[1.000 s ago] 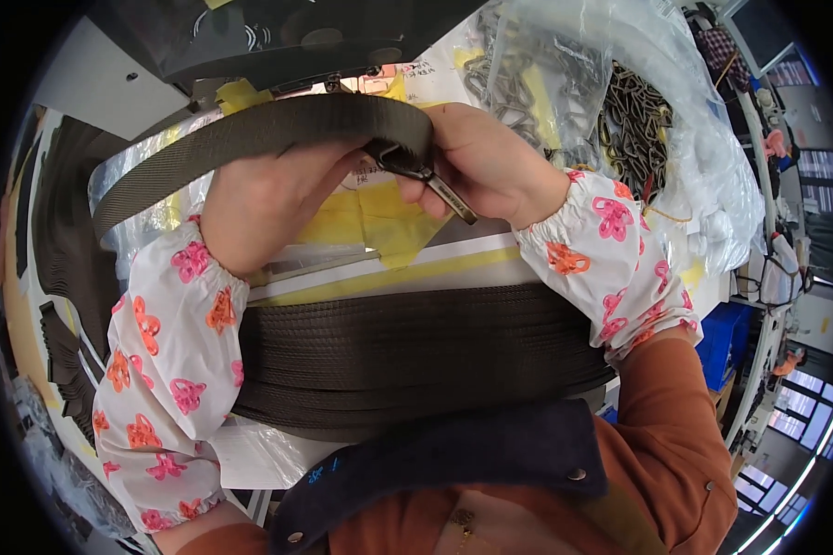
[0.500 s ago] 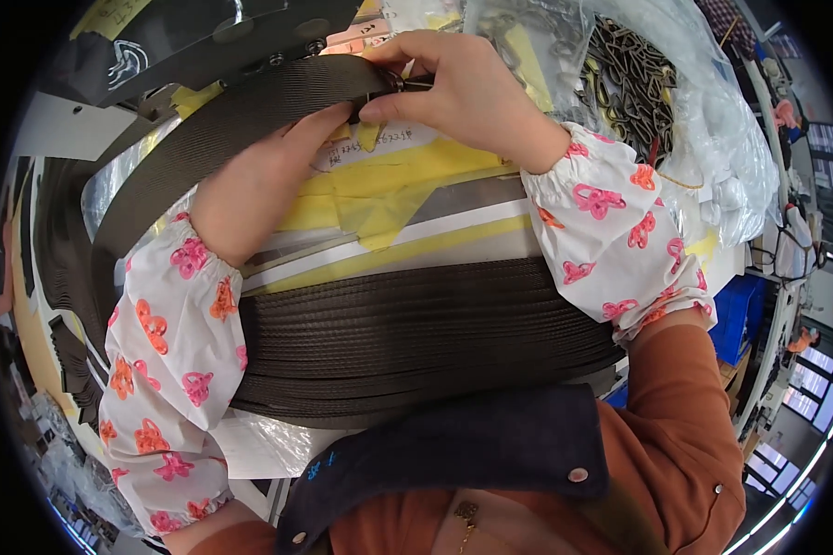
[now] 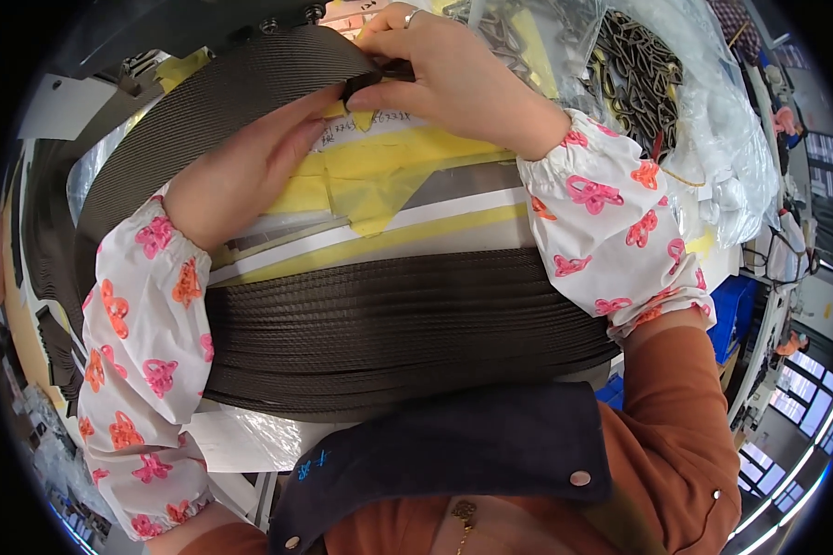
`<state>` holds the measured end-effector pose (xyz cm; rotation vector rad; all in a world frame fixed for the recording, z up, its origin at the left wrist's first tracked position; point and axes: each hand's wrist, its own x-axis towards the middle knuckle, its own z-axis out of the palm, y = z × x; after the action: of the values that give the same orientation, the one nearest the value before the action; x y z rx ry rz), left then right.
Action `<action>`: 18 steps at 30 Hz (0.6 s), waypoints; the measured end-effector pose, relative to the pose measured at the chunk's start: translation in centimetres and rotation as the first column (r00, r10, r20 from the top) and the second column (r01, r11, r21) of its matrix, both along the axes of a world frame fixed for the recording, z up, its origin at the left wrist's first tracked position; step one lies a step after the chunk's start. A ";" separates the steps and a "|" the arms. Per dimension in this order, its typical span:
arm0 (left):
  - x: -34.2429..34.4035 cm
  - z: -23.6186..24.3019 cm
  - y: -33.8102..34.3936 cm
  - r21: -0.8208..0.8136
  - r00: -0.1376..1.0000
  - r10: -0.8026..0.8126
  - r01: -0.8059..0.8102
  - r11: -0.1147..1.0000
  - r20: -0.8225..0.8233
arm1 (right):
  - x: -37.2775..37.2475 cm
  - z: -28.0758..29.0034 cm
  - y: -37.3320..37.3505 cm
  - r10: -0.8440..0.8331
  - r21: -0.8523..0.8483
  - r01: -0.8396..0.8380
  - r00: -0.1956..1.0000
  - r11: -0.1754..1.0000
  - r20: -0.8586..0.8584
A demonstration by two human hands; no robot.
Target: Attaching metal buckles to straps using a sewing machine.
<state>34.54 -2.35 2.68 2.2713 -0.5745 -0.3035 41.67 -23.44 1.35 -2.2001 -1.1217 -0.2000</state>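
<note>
A wide dark brown webbing strap arches from the left side up to my two hands near the top middle. My left hand lies along the strap's near edge, its fingers partly hidden behind the webbing and gripping it. With thumb and fingers pinched, my right hand holds the strap's folded end. A small dark piece shows within the right-hand grasp; its kind is unclear. Below the hands, a thick stack of the same webbing lies across in front of me.
Dark metal triangular rings fill a clear plastic bag at the upper right. Yellow tape covers the work surface under my hands. A dark machine body stands at the upper left. A blue bin sits at the right.
Both hands have moved slightly up and left, carrying the strap's end. The strap's arch has shifted the same way. The machine body shows less at the top edge.
</note>
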 end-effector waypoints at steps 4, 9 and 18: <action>0.0 -0.4 -0.2 0.093 0.991 -0.030 0.018 0.996 0.134 | -0.6 0.0 0.0 0.003 0.027 -0.008 0.985 1.000 0.173; -0.4 0.5 -0.7 0.157 0.947 0.011 -0.064 0.985 0.320 | -2.2 -1.1 -0.3 0.035 0.160 -0.081 0.961 0.984 0.276; -2.0 2.1 -0.2 0.461 0.775 -0.254 -0.055 0.886 0.579 | -3.5 0.2 1.6 0.035 -0.048 -0.013 0.879 0.999 0.475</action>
<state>32.51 -2.52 4.76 2.8093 -1.0664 0.3426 38.16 -21.84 1.56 -2.2350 -1.4214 -0.7473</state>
